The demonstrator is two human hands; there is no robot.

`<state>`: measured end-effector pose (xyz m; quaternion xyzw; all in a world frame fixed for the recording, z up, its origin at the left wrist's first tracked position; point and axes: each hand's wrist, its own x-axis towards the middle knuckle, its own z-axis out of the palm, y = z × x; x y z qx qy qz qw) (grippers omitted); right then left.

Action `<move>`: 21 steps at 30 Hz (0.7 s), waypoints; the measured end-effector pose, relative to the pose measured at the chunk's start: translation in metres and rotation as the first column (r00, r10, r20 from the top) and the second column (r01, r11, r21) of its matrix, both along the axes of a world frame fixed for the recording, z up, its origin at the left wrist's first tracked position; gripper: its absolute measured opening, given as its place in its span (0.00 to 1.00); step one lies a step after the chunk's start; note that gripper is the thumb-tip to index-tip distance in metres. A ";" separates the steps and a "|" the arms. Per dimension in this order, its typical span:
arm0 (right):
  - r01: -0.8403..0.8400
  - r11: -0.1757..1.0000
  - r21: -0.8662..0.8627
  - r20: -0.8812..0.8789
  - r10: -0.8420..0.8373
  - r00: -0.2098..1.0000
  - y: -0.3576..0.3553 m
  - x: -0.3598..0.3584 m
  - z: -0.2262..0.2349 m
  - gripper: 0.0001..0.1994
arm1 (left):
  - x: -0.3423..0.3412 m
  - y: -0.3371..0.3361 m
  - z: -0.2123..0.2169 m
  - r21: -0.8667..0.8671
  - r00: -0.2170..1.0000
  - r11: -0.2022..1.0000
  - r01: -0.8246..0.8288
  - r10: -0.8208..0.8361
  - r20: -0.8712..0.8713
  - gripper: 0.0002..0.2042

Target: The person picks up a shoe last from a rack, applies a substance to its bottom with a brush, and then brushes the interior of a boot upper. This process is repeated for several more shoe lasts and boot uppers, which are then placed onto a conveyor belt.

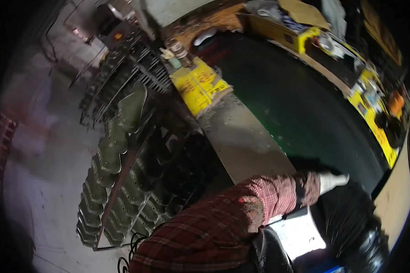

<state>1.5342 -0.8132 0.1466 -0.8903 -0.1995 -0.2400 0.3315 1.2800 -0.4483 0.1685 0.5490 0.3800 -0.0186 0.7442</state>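
One arm in a dark red plaid sleeve, with a pink checked cuff cover, reaches from the lower edge toward the right. At its end is my left hand [333,182] in a white glove, fingers stretched out and pointing right. It is over the near end of a dark green-black belt [278,100], just above a crumpled black plastic bag [351,223]. Nothing shows in the glove, though the fingertips are small and partly in shadow. Below the forearm lies a brightly lit white sheet-like surface [300,234]. My right hand is out of sight.
To the left stands a rack [118,200] of several curved grey-green pieces. A board [243,136] edges the belt, with a yellow-wrapped pad [198,86] and bottles [180,50] at its far end. Yellow boxes [282,34] and clutter line the far side.
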 end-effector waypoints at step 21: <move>-0.664 0.731 0.160 -0.233 0.681 0.694 0.024 -0.319 -0.008 0.17 | -0.211 -0.106 -0.009 0.276 0.979 0.961 0.005 -0.061 0.194 0.29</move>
